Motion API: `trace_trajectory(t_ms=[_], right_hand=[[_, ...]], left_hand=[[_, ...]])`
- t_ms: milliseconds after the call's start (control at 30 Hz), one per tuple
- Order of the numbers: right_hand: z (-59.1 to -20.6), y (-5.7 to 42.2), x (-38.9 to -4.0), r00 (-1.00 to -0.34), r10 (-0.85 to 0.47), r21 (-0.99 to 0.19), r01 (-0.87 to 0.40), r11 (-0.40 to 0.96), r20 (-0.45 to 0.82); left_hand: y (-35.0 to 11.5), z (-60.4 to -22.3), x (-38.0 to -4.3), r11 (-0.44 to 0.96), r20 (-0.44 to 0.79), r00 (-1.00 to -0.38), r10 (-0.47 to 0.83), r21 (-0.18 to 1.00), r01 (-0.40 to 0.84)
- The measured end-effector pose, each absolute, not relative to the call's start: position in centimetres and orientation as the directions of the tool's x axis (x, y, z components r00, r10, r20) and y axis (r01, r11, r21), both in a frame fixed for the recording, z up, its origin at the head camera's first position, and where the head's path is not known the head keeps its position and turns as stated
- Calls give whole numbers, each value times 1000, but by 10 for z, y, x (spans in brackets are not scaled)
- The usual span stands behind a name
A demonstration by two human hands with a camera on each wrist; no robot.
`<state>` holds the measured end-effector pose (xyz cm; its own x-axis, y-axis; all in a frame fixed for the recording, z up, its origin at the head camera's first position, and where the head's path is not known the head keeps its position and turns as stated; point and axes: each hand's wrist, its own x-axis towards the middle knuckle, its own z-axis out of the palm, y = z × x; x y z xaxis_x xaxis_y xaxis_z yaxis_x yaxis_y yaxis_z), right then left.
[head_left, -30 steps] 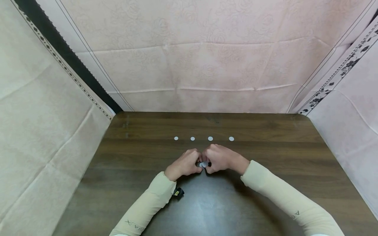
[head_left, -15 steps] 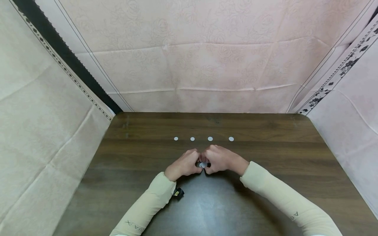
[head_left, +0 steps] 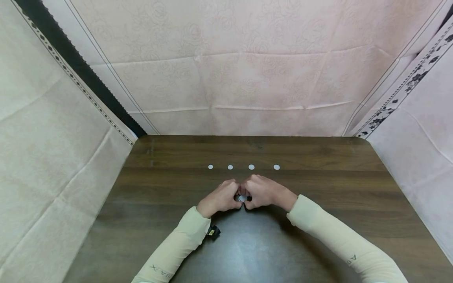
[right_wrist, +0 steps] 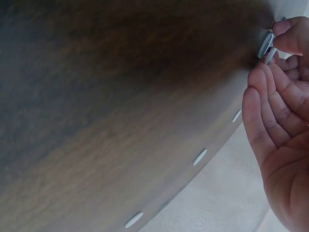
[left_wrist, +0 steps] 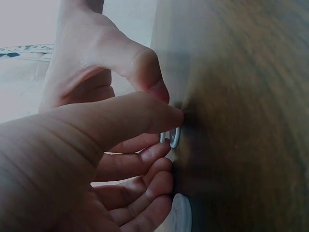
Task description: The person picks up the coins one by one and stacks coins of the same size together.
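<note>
In the head view my left hand [head_left: 223, 195] and right hand [head_left: 263, 192] meet at the middle of the table, thumbs and curled fingertips close together. My right hand pinches a small white disc [right_wrist: 271, 55] between thumb and finger. Just under it a second white disc [right_wrist: 264, 45] stands close to the table surface. In the left wrist view, my left thumb and fingers curl about this lower disc [left_wrist: 175, 138], at its edge. From above, the upper disc [head_left: 242, 198] covers most of the lower one.
Beyond the hands, white discs lie spaced in a row: one at the left end [head_left: 210, 167], others [head_left: 230, 167] [head_left: 251, 167] in the middle, and a larger one [head_left: 277, 167] at the right. The brown wooden table [head_left: 318, 177] is bordered by pale cloth [head_left: 247, 90].
My right hand has shifted slightly left with its disc, which now overlaps the lower disc more fully. The left hand and the row of discs stay about the same.
</note>
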<state>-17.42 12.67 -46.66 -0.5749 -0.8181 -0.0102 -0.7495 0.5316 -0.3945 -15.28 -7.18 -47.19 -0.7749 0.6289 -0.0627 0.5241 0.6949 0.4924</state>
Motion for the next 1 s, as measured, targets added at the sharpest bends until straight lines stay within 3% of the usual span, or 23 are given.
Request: trace_trajectory(t_ms=[1000], right_hand=[[-467,128,-171,-584,-811,-434,-731,527,-1]], left_hand=[[-72,-473,-154,704,-93,-774,627,494,511]])
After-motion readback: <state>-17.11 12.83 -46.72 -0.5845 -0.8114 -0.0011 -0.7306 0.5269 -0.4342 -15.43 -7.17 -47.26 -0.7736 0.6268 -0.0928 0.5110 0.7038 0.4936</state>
